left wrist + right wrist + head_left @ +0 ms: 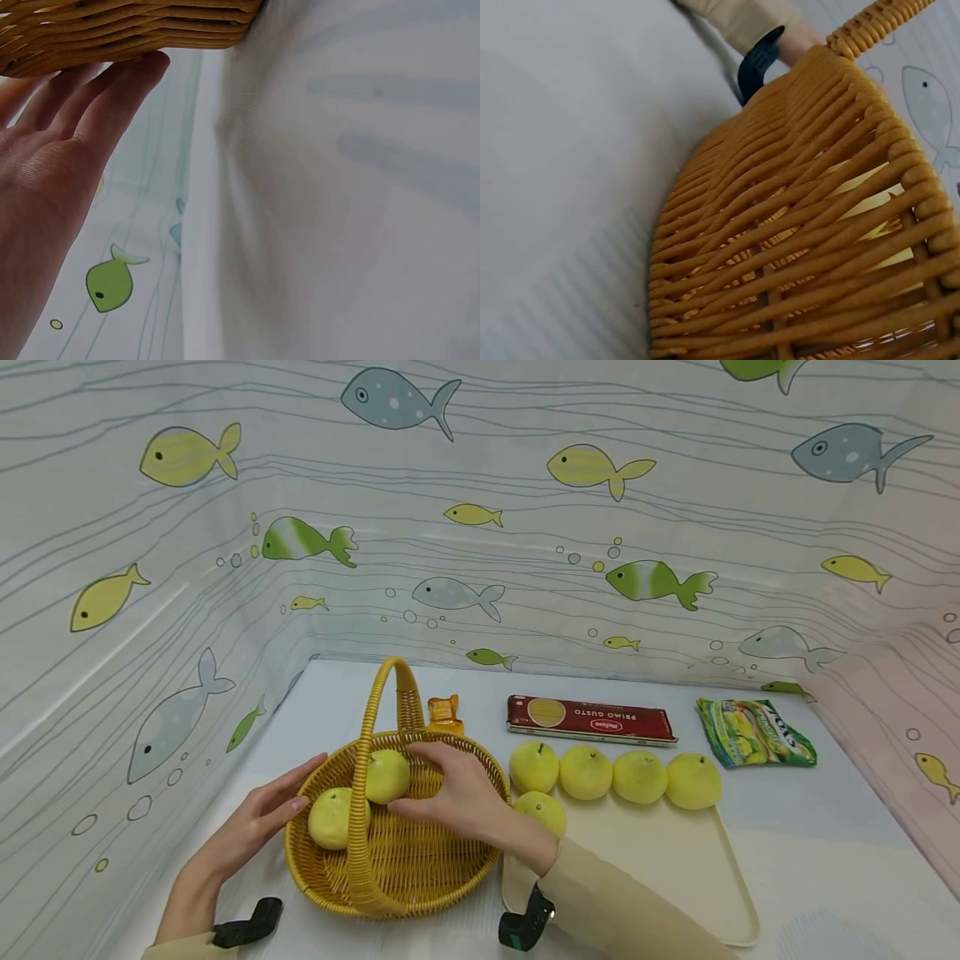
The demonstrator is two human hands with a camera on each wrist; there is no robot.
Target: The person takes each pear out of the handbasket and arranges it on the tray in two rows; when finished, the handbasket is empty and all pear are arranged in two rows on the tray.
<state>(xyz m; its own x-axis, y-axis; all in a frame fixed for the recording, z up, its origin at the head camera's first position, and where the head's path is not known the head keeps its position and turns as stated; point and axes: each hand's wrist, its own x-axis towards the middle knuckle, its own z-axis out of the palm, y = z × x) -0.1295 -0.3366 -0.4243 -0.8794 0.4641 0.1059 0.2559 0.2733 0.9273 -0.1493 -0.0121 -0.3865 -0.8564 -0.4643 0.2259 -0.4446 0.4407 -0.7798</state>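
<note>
A yellow wicker basket [420, 860] with a tall arched handle holds two round yellow-green pears, one at the left [330, 820] and one farther back [388, 777]. My right hand [465, 793] reaches inside, thumb and forefinger spread apart at the right side of the back pear, which sits in the basket. At the basket's left rim is my left hand [258, 818]; in the left wrist view its nearly straight fingers [112, 105] touch the outer wall. The right wrist view is filled by the woven side [780, 225], hiding the right hand.
A cream tray [637, 877] stands to the right, with several pears [587, 772] along its back and left edges. Behind lie a dark red biscuit packet [592, 720], a green snack bag [756, 732] and a small amber object [445, 714]. Fish-patterned cloth walls enclose the table.
</note>
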